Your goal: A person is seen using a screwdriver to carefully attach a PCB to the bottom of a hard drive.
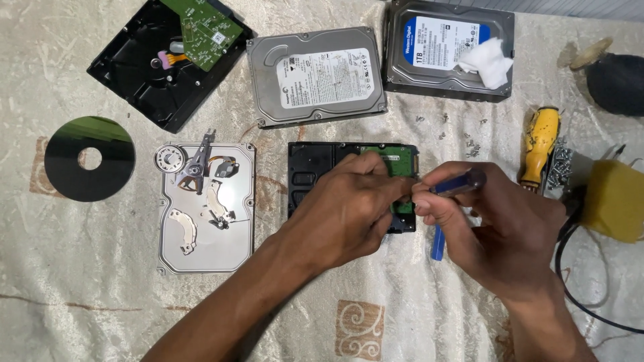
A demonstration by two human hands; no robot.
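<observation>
Black hard drive (315, 175) lies flat mid-cloth, board side up, long axis running L-R, green circuit board (392, 161) at its right end. Left hand (349, 208) rests on top of it, fingers curled narrow, tips touching the board. Right hand (500, 228) is closed round a blue screwdriver (456, 182), which lies roughly horizontal, tip end toward the board. Loose screws (469, 144) just behind.

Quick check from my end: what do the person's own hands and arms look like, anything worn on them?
Both are bare. The left hand and right hand wear no gloves, and no rings, watch or bands show. Both forearms are uncovered right down to the bottom edge of the picture, with no sleeve or cuff in view. Nails look short and unpainted where they show.
</observation>
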